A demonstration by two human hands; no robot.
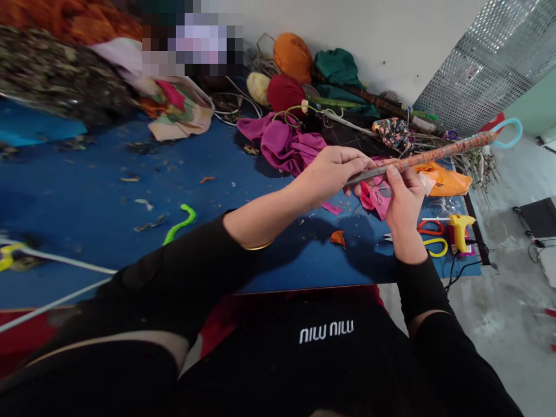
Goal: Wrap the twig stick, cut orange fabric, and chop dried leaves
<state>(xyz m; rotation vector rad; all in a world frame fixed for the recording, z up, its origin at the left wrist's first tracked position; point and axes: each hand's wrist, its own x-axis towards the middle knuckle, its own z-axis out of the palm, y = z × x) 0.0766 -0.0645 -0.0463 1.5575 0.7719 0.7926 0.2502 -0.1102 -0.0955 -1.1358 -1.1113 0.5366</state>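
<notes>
A long thin stick (438,153), wrapped in orange patterned cloth along its far half and bare grey near me, points to the upper right over the blue table (87,197). A light blue loop (508,132) sits at its far tip. My left hand (330,174) grips the bare grey end. My right hand (403,194) pinches the stick where the wrapping starts. Pink fabric pieces (376,197) lie just under both hands.
A yellow glue gun (459,229), red and yellow scissors (432,237), an orange bag (447,179), a green pipe cleaner (180,225), magenta cloth (282,142) and a heap of fabric balls and stems at the back. Cables hang off the right edge.
</notes>
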